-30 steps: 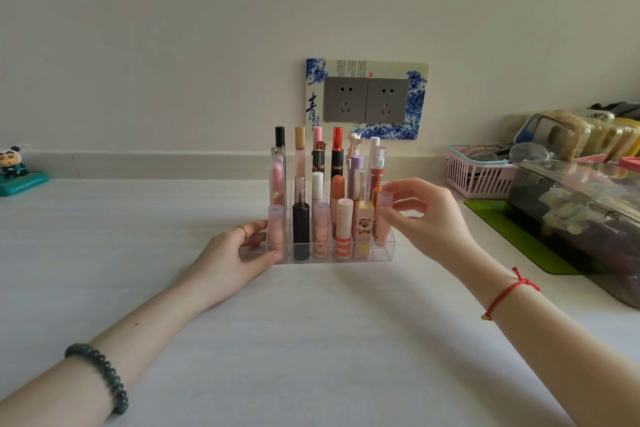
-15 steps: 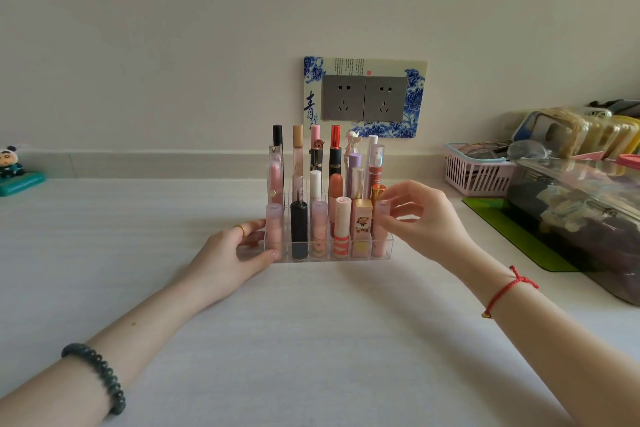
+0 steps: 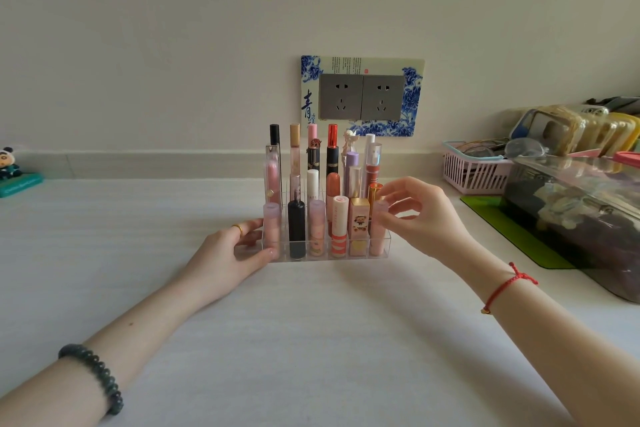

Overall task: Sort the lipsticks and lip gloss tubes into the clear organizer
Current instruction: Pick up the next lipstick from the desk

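The clear organizer [image 3: 387,242] stands on the white table, its slots filled with several upright lipsticks and lip gloss tubes. My left hand [image 3: 228,258] holds its left end, thumb at the front corner and fingers against the side wall. My right hand [image 3: 420,218] is at the right end. Its thumb and forefinger pinch the frosted cap of a pale pink tube [image 3: 377,239] that stands in the front right slot. A gold-capped lipstick [image 3: 374,189] stands just behind that tube.
A pink basket [image 3: 471,172] and a clear lidded box [image 3: 585,218] on a green mat [image 3: 512,236] fill the right side. A small panda figure [image 3: 10,168] sits far left. A wall socket [image 3: 362,97] is behind the organizer.
My right hand has shifted slightly down and left on the pale pink tube at the front right slot. My left hand has stayed on the organizer.
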Demonstrator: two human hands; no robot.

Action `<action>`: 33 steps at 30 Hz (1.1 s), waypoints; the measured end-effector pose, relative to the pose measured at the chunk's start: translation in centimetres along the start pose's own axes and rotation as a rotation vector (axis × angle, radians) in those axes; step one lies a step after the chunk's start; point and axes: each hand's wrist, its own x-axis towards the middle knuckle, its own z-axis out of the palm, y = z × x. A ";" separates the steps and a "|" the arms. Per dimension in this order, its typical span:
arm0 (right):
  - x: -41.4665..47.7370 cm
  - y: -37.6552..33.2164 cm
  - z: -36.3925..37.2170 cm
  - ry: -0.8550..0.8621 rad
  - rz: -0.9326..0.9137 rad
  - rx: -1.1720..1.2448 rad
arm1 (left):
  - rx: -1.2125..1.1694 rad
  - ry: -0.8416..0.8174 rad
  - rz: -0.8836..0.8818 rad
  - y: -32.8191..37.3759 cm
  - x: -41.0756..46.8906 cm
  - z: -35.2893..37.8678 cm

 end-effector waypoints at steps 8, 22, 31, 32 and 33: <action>0.6 -0.7 -0.7 0.096 -0.030 0.012 | -0.011 -0.003 0.007 0.1 0.0 0.0; 3.6 -1.3 -0.8 -0.016 0.111 -0.108 | -0.013 -0.021 0.019 -0.2 0.2 0.0; 3.4 -1.0 -0.3 -0.014 0.136 -0.116 | -0.015 -0.008 0.010 -0.2 0.2 0.1; 3.3 -0.9 -0.4 -0.013 0.130 -0.123 | -0.013 -0.007 0.011 -0.2 0.2 0.1; 3.2 -0.9 -0.4 -0.010 0.125 -0.129 | -0.009 -0.005 0.013 -0.2 0.2 0.1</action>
